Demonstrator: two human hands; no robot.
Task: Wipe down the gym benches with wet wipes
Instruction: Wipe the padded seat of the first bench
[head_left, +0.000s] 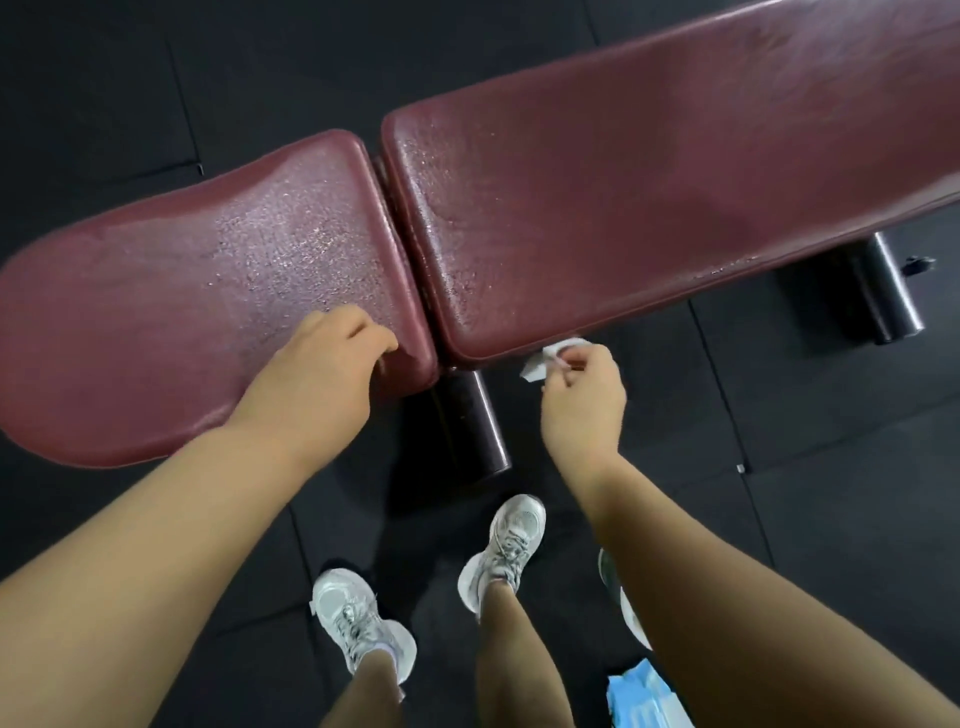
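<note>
bare arms, silver-white sneakers (511, 540)

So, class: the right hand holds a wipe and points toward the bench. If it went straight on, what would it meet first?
Most likely the near side edge of the long maroon bench pad: the right hand and its wet wipe sit just below that edge, though depth is uncertain.

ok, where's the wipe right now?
Head view: the wipe is pinched in the right hand, at the near edge of the long pad, right of the gap to the seat pad.
</note>
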